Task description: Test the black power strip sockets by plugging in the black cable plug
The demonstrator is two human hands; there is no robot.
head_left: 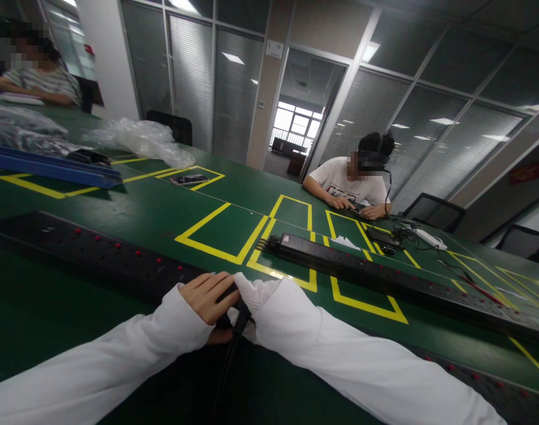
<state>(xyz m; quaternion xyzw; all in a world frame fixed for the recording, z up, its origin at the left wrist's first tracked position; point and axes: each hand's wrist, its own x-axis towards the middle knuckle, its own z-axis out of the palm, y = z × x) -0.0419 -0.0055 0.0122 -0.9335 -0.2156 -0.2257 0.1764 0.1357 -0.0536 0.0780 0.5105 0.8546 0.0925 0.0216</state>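
A long black power strip (131, 257) with red dots along its face runs in from the left to my hands. My left hand (209, 295) is wrapped over its black body near the cord, fingers bent and close together. Right against it, my right hand (255, 298) is bunched in a white dotted cloth (254, 289); its fingers are hidden beneath. A thick black cord (238, 327) comes out between the hands and drops toward me. More black strip with red dots (473, 375) shows beyond my right sleeve; whether it is the same one, I cannot tell.
Another black power strip (340, 260) lies across the green table (131, 206), over yellow tape outlines. Further off are a phone (189, 179), clear plastic wrap (136, 139), a blue channel (52, 165) and a white tissue (345, 242). One person (353, 183) sits opposite, another (39, 77) far left.
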